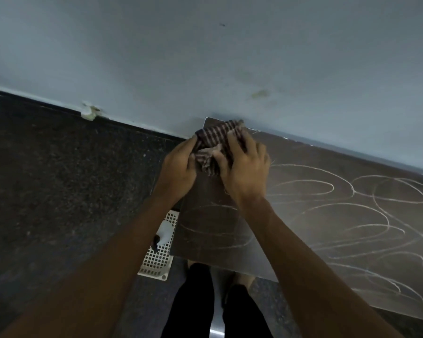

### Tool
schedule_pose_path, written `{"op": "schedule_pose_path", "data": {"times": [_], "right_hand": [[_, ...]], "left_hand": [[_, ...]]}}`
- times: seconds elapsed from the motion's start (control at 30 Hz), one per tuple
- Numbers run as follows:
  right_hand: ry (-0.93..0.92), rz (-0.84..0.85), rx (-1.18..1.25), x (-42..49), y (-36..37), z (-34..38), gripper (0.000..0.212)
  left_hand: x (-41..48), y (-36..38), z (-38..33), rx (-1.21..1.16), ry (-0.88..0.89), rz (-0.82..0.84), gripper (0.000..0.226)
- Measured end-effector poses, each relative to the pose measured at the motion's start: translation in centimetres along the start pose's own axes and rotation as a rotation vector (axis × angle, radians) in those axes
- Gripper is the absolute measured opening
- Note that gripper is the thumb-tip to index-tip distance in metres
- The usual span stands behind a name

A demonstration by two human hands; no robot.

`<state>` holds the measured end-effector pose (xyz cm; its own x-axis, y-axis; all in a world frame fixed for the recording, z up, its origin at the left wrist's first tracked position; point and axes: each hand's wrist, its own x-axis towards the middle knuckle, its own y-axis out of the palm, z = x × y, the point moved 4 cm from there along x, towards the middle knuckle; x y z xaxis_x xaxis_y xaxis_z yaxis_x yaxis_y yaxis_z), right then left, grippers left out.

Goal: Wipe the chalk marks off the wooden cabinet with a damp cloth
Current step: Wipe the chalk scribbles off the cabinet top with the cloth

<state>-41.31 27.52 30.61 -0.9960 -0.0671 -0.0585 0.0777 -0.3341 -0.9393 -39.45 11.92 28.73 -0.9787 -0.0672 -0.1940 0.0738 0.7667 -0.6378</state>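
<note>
A dark checked cloth (pixel 214 140) lies bunched at the far left corner of the brown wooden cabinet top (pixel 327 215). My left hand (pixel 178 164) grips the cloth's left side with curled fingers. My right hand (pixel 244 164) lies over the cloth's right part, fingers spread and bent down onto it. White chalk loops (pixel 352 206) cover most of the cabinet top, from under my forearms out to the right edge.
A pale blue wall (pixel 230 57) rises right behind the cabinet. Dark speckled floor (pixel 59 179) spreads to the left. A white perforated tray (pixel 160 250) with a white bottle lies on the floor by the cabinet's left side. My dark-trousered legs (pixel 205 306) stand below.
</note>
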Motion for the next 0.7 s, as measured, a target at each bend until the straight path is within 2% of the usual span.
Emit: {"op": "schedule_pose_path", "data": {"times": [0.07, 0.13, 0.2, 0.43, 0.5, 0.6, 0.7], "right_hand": [[-0.061, 0.134, -0.088, 0.0, 1.4, 0.2, 0.059], [-0.084, 0.144, -0.136, -0.5, 2.0, 1.0, 0.058], [-0.087, 0.138, -0.144, -0.7, 2.3, 1.6, 0.053], [-0.327, 0.269, -0.257, -6.3, 0.6, -1.5, 0.056], [-0.285, 0.25, -0.275, -5.4, -0.3, -2.9, 0.055], [-0.104, 0.254, -0.265, -1.6, 0.0, -2.2, 0.057], [0.035, 0.219, -0.205, 1.8, 1.4, 0.9, 0.071]], "left_hand": [[1.2, -0.3, -0.4, -0.006, -0.007, -0.049, 0.053], [2.1, -1.0, -0.9, -0.001, 0.005, -0.117, 0.055], [3.5, -1.6, -1.4, 0.052, 0.077, -0.097, 0.056], [6.2, -1.1, -1.6, 0.501, 0.402, 0.399, 0.059], [6.5, -1.5, -1.4, 0.547, 0.409, 0.47, 0.071], [7.5, -2.2, -1.9, 0.468, 0.324, 0.476, 0.083], [8.6, -2.1, -2.6, 0.44, 0.29, 0.476, 0.082]]}}
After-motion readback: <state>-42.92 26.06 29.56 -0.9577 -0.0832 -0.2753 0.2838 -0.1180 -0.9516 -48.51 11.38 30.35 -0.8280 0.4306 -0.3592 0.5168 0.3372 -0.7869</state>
